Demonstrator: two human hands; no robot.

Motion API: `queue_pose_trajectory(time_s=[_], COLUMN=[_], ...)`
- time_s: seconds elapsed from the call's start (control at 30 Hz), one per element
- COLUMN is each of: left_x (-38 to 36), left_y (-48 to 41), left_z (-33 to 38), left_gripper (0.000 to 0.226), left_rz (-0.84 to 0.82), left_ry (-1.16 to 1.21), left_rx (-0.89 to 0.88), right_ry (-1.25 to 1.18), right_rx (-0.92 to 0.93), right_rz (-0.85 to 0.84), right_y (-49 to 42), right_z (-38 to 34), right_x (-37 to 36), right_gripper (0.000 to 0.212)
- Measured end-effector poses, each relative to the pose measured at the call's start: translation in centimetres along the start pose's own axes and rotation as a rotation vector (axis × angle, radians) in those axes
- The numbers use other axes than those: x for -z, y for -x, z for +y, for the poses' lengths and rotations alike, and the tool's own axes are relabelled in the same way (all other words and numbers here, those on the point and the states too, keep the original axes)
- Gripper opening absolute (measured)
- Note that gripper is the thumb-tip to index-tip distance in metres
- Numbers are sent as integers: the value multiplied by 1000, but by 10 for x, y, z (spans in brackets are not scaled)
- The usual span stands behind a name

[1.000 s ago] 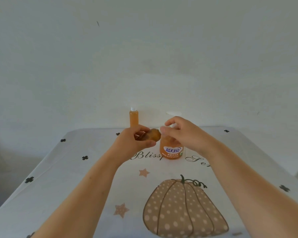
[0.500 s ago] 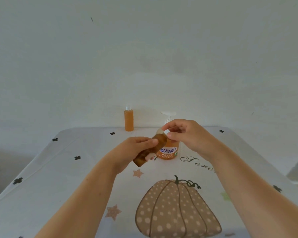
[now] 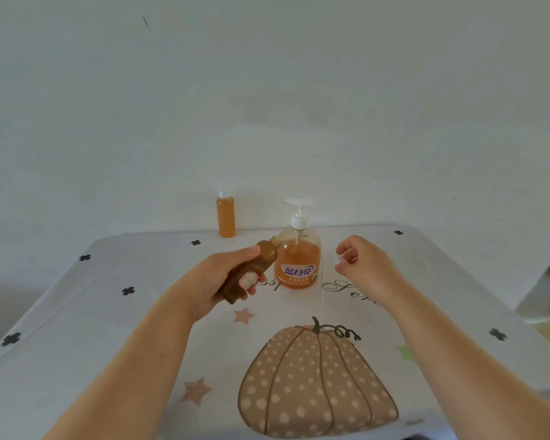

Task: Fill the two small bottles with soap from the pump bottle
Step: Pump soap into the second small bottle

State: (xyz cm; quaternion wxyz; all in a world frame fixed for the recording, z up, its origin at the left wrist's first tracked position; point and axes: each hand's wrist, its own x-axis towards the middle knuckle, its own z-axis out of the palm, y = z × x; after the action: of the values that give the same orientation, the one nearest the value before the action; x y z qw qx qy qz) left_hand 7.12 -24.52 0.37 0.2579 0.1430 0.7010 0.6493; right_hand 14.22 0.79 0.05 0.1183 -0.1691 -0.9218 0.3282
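My left hand (image 3: 215,279) grips a small bottle (image 3: 258,261) of brown-orange soap, tilted with its bare pale neck pointing up and right, almost touching the pump bottle (image 3: 297,260). The pump bottle stands upright mid-table, about half full of orange soap, with a white pump head. My right hand (image 3: 367,266) hovers just right of it, fingers curled, with what looks like a small pale cap (image 3: 339,258) pinched between thumb and fingertips. A second small bottle (image 3: 226,216), full of orange soap and capped in white, stands at the table's far edge.
The table (image 3: 102,312) wears a white cloth printed with a spotted pumpkin, stars and black clovers. A plain white wall rises right behind its far edge. The table's right edge drops to the floor at the right.
My right hand has come away from the held bottle's neck and moved right, past the pump bottle. My left hand has lowered and tilted the small bottle, whose neck now shows bare.
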Motion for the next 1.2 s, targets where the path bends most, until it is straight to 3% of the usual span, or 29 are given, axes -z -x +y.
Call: queue_pose_trajectory(time_s=[0.17, 0.33, 0.4, 0.53, 0.63, 1.0, 1.2], left_x=[-9, -16, -14, -15, -18, -20, -14], left_y=[-4, -6, -6, -9, -16, -29, -35], left_z=[-1, 2, 4, 7, 12, 21, 30], left_gripper=[26, 35, 37, 34, 31, 41, 42], left_rz=[137, 269, 294, 311, 327, 378, 352], left_ry=[-119, -126, -126, -136, -147, -227, -401], left_rx=[-138, -233, -280, -321, -316, -357, -403], right_ry=[271, 308, 263, 5, -144, -208, -229], right_rx=[-17, -41, -38, 63, 140, 200, 192], right_rz=[-39, -85, -56, 170, 240, 157, 130], right_y=[-7, -3, -4, -4, -10, -31, -34], right_z=[24, 27, 17, -19, -52, -89, -91], right_x=[-20, -23, -18, -1, 11, 8, 14], right_gripper=[24, 30, 37, 26, 24, 16, 14])
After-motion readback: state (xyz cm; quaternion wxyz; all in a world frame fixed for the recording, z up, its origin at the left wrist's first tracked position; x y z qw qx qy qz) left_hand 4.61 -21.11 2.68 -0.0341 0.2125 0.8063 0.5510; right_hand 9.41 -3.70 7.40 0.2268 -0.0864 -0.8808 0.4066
